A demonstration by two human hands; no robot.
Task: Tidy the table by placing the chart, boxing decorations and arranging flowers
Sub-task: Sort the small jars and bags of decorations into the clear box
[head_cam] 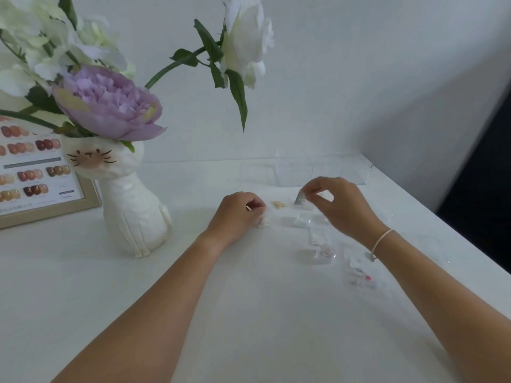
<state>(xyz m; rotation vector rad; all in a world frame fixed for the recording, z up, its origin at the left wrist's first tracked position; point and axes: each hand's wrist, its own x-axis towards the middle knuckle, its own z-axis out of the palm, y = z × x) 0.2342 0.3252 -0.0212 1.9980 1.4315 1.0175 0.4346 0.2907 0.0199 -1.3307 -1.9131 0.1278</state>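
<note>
nearest me i see two bare forearms reaching out over the white table (83,286). just past the right wrist, with its pale bracelet (381,242), a few small clear packets of decorations (359,275) lie flat on the tabletop, one showing a pink speck, another (318,254) closer to the middle.

my left hand (235,217) is curled knuckles-up with its fingers closed on a small whitish packet (262,223) that rests on the table under it. my right hand (340,205) is raised a little off the surface, thumb and forefinger pinched narrow on a small silvery packet (300,199). between the two hands a tiny gold-coloured piece (278,204) sits on the table, apart from both.

left of the hands stands a white cat-shaped vase (130,205), upright, holding a purple flower (107,106), a white rose (246,42) on a long leaning stem, and more white blooms at the top left. behind the vase the framed chart (36,172) of nail colours leans upright, its edge hidden by the vase.

farthest back, by the wall, is a clear box (323,170), beyond my right hand; i cannot tell what it holds.
</note>
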